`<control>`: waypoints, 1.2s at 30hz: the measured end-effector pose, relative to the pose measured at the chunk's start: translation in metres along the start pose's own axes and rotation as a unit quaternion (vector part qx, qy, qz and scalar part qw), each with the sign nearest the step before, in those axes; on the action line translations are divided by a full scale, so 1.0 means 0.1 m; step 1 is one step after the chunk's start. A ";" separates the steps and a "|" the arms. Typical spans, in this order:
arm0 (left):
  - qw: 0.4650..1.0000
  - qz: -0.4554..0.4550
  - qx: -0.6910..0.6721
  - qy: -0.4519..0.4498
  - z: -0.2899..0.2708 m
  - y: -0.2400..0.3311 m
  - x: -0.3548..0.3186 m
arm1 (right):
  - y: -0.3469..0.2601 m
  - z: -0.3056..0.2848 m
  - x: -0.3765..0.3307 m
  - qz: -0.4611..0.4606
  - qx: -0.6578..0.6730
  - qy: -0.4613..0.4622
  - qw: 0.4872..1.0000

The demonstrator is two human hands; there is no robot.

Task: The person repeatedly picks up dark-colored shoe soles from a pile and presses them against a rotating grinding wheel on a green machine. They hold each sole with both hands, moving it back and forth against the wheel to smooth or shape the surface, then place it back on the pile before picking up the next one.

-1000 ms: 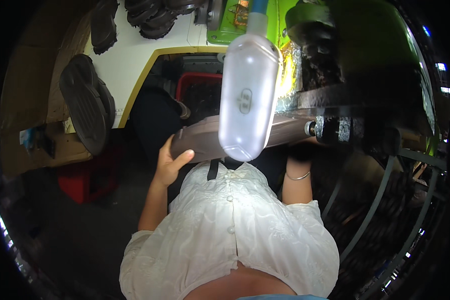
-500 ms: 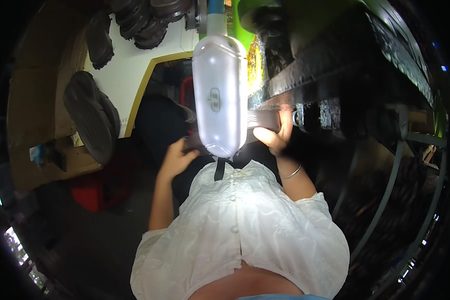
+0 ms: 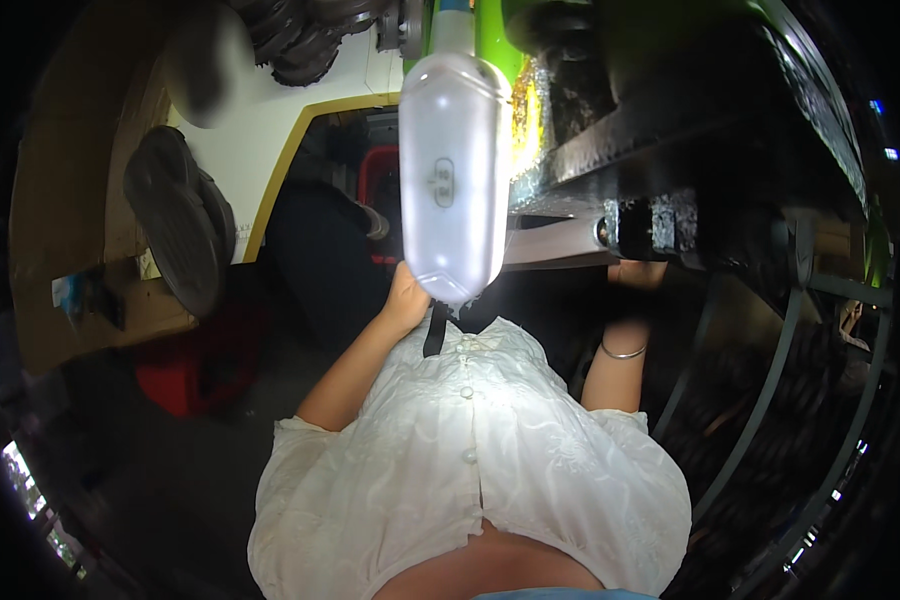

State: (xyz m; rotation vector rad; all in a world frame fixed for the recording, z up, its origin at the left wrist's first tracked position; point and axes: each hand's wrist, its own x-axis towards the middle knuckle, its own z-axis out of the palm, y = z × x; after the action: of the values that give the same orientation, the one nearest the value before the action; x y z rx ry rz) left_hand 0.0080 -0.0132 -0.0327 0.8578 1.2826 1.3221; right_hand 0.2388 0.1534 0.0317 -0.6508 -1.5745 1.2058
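Observation:
A long grey-brown piece (image 3: 555,245), looking like a slipper sole seen edge-on, reaches from behind the lit lamp to the dark roller (image 3: 650,228) of the machine. My left hand (image 3: 407,300) is at the lamp's lower left edge, by the near end of that piece. Its fingers are hidden behind the lamp, so its grip cannot be made out. Below the roller is my right hand (image 3: 638,274), beyond a bangled wrist. A dark smear covers its middle, and whether its fingers are closed on the piece does not show.
The white lamp (image 3: 455,180) hangs in the middle, covering part of the work. A pair of dark grey slippers (image 3: 175,220) lies at the left, by a cardboard box (image 3: 80,200). Several dark, ragged-edged soles (image 3: 300,40) lie on the white table (image 3: 260,120). Metal bars (image 3: 770,390) stand at the right.
My right hand has moved right, under the roller, and the piece now extends to the roller. My left hand has moved right, partly behind the lamp. A dark slipper on the table looks blurred now.

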 end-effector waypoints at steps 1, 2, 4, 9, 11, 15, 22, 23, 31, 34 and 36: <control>0.999 -0.010 0.030 0.031 0.04 0.10 0.03 | 0.04 -0.02 -0.05 -0.004 0.004 0.012 1.000; 0.998 -0.001 0.042 0.045 0.03 0.13 0.05 | 0.05 -0.04 -0.08 0.004 0.017 0.018 1.000; 0.995 0.016 0.068 0.069 0.02 0.17 0.11 | 0.00 -0.03 -0.10 0.019 0.041 0.033 0.998; 0.993 0.010 -0.059 0.100 0.05 0.48 0.17 | -0.37 0.11 0.02 0.157 0.409 0.296 0.849; 0.988 0.124 0.086 0.026 0.18 0.81 0.10 | -0.16 -0.05 -0.05 0.082 0.260 0.175 0.946; 0.950 0.200 0.225 0.085 0.38 1.10 0.11 | -0.28 -0.02 0.06 0.052 0.261 0.157 0.951; 0.920 0.263 0.264 0.119 0.30 1.25 0.16 | -0.46 0.20 0.15 0.096 0.363 0.175 0.910; 0.915 0.267 0.277 0.121 0.24 1.17 0.15 | -0.50 0.27 0.17 0.086 0.334 0.161 0.925; 0.937 0.179 0.242 0.180 -0.08 1.05 -0.07 | -0.14 0.50 -0.13 0.109 0.336 0.120 0.928; 0.941 0.170 0.235 0.173 -0.22 1.00 -0.09 | -0.02 0.58 -0.27 0.087 0.321 0.082 0.940; 0.947 0.137 0.272 0.103 -0.25 0.85 -0.09 | -0.16 0.69 -0.31 0.092 0.238 -0.001 0.967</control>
State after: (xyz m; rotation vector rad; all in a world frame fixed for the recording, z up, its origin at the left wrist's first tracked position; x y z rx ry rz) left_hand -0.0308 -0.0161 0.0474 1.3463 1.7877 1.3134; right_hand 0.1884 0.0957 0.0344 -0.4833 -1.1760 1.6531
